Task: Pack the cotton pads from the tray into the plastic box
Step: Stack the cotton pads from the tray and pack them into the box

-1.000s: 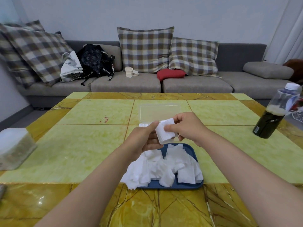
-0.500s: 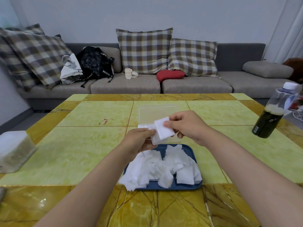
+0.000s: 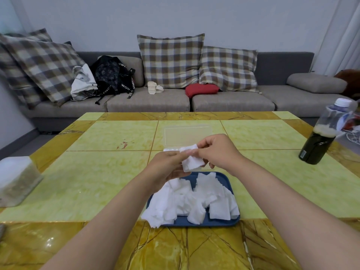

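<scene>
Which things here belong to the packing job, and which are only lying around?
For the job: cotton pads, blue tray, clear plastic box, held pad pinched by left hand and right hand.

Lying about: dark bottle, white container, black backpack, plaid cushions.

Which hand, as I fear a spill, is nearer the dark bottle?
Right. The right hand holds cotton pads left of the dark bottle, well apart; the left hand lies farther left.
</scene>
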The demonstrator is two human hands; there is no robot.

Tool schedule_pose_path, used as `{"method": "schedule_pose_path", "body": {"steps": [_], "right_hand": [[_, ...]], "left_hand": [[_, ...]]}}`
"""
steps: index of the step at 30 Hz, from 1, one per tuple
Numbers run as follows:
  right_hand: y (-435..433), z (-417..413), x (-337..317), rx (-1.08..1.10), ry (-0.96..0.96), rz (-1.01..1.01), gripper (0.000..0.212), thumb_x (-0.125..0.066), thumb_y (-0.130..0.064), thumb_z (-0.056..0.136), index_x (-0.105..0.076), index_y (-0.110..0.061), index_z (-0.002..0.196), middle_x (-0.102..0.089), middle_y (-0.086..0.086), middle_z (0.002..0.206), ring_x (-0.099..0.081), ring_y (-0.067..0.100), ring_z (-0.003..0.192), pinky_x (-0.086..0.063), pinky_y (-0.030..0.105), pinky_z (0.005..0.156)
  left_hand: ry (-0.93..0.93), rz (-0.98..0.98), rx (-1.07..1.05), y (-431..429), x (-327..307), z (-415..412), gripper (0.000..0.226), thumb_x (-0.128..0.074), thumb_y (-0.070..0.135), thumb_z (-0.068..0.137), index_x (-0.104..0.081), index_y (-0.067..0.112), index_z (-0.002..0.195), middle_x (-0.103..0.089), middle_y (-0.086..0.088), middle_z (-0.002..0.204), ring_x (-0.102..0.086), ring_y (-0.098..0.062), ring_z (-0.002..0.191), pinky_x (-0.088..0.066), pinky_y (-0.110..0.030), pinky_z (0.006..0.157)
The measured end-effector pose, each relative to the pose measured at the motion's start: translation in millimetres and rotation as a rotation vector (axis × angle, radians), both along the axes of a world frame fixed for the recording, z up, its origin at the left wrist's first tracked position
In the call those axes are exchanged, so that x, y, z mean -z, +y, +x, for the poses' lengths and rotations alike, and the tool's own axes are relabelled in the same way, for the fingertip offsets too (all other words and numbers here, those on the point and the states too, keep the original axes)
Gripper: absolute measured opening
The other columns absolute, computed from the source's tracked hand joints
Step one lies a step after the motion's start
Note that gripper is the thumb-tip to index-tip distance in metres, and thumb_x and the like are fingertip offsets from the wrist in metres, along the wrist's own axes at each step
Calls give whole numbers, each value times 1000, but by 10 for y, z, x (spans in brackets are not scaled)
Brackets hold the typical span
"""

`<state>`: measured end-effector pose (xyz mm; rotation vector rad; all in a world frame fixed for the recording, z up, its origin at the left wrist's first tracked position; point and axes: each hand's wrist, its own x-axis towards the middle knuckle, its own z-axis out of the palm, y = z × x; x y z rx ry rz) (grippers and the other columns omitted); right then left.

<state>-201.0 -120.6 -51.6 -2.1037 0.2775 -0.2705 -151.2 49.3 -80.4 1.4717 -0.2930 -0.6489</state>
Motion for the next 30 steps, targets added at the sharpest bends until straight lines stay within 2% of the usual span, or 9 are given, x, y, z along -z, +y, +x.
{"method": "schedule_pose_path", "body": {"steps": [3, 8, 13, 16, 18, 21, 24, 27, 30], "right_hand": [[20, 8, 18, 13, 39, 15, 11, -81, -24, 83, -73, -16, 83, -74, 1, 79, -65, 11, 54, -44, 24, 43], [6, 35, 64, -55, 201, 90, 30, -73, -39, 88, -68, -20, 112, -73, -2, 101, -68, 14, 73, -45, 25, 55], [8, 67, 74, -132, 240, 309, 19, -74, -29, 89, -75, -18, 104, -76, -2, 86, -66, 13, 70, -49, 27, 64], [25, 118, 66, -131, 238, 397, 19, -73, -25, 91, -74, -13, 106, -77, 2, 90, -65, 16, 74, -53, 30, 70], [8, 182, 54, -66, 190, 415, 21, -72, -21, 92, -72, -9, 109, -76, 8, 96, -66, 19, 74, -53, 30, 66], [-77, 342, 64, 123, 75, 239, 19, -71, -18, 92, -71, -10, 109, -75, 8, 98, -70, 21, 74, -56, 32, 64], [-96, 512, 140, 183, 42, -14, 8, -74, -17, 88, -72, -14, 95, -73, 4, 92, -73, 24, 75, -62, 40, 71], [-76, 668, 248, 130, 123, -255, 15, -74, -16, 83, -65, -12, 72, -65, 6, 71, -65, 24, 65, -54, 35, 61], [-90, 803, 299, 105, 251, -505, 29, -68, -13, 77, -47, -12, 57, -46, 6, 54, -49, 23, 54, -35, 27, 52]], "left_hand": [[-23, 31, -44, 3, 30, 6, 28, -70, 13, 92, -68, 1, 118, -78, -10, 105, -75, -22, 96, -60, -29, 82], [17, -24, -64, 33, 34, 57, 23, -62, 8, 96, -68, 4, 118, -76, -11, 109, -74, -25, 100, -60, -30, 83], [61, -91, -81, 33, 36, 107, 21, -62, 11, 98, -69, 8, 117, -76, -11, 110, -74, -22, 97, -60, -28, 81], [45, -94, -102, 23, 39, 150, 23, -64, 15, 97, -69, 9, 118, -76, -10, 109, -73, -20, 89, -59, -26, 75], [-55, -8, -175, 15, 35, 203, 23, -64, 18, 97, -69, 8, 117, -76, -9, 105, -72, -19, 84, -58, -25, 69], [-472, 294, -361, 36, 90, 390, 23, -61, 20, 97, -70, 10, 115, -73, -1, 101, -67, -15, 84, -55, -25, 73], [-774, 561, -382, 79, 190, 589, 26, -58, 23, 98, -69, 17, 122, -69, 3, 116, -60, -12, 100, -44, -21, 85], [-901, 672, -251, 59, 329, 720, 32, -58, 28, 99, -65, 22, 129, -60, 1, 132, -48, -18, 126, -38, -27, 102], [-937, 716, -122, 32, 453, 741, 36, -56, 31, 99, -62, 21, 133, -55, 1, 137, -38, -17, 134, -33, -29, 106]]}}
